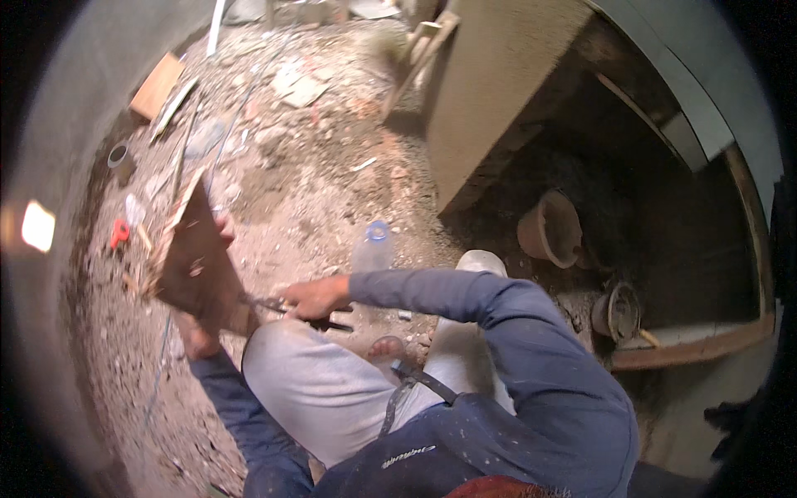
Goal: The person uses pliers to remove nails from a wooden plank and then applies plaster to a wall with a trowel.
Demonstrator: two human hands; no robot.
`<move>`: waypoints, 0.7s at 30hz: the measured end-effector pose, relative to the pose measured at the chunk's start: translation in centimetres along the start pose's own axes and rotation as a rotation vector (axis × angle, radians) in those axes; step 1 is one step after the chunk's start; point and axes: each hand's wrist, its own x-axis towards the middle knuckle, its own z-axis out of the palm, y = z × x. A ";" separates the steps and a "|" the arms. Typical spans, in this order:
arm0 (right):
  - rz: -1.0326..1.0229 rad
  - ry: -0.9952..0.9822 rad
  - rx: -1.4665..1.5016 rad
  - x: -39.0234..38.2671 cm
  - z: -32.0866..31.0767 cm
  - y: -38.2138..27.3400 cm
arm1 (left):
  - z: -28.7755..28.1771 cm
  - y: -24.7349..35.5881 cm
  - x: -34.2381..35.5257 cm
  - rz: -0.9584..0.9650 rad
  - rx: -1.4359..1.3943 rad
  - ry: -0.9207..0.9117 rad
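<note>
Just beyond our left knee [290,373], our left hand [199,340] grips the wooden board [199,270] near its lower edge, fingers mostly hidden. Our right hand [315,297] is curled closed around a dark hand tool [334,324], its blurred tip at the board's corner. We'd do best to hold the board steady and keep our left fingers out of the tip's line. Farther on, a clear bottle [374,251] stands on rubble [324,178].

The board [201,278] was brown, the sleeves [540,332] slate blue, the trousers [311,390] pale grey, the bucket [535,232] tan.
</note>
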 end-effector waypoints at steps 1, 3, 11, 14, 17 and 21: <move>-0.094 0.009 -0.122 0.1 0.4 0.4 | -0.1 0.6 -0.7 -0.037 -0.007 0.037; -0.176 -0.042 -0.037 0.9 1.2 0.4 | -0.3 2.0 -1.2 -0.028 -0.015 0.106; 0.109 -0.111 -0.264 -2.7 -0.4 -5.8 | 2.7 1.7 -2.0 -0.053 -0.020 0.107; 0.332 -0.121 -0.130 -3.1 -1.0 -6.1 | 4.9 1.2 -1.8 -0.068 0.052 0.058; 0.318 -0.166 -0.205 -4.2 -0.8 -7.4 | 5.7 2.3 -1.9 0.056 -0.020 0.027; 0.140 -0.095 -0.177 -4.4 0.3 -5.8 | 3.9 1.9 -2.4 0.015 -0.014 0.048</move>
